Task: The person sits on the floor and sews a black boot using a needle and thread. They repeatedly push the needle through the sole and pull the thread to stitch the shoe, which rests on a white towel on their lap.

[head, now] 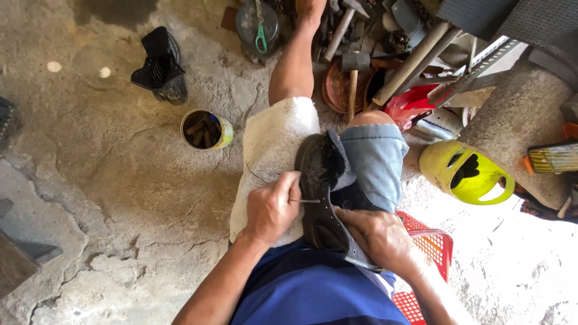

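Note:
A dark shoe lies sole-side out across my lap, between my knees. My left hand pinches a thin metal needle whose tip points into the shoe's sole edge. My right hand grips the shoe's heel end from below and steadies it. A white cloth covers my left thigh under the shoe. My right leg is in denim shorts.
A tin can with dark bits stands on the cracked concrete floor at left, with a black shoe part beyond it. Hammers, wooden handles and metal tools are piled ahead. A yellow jug lies at right, with a red basket beneath me.

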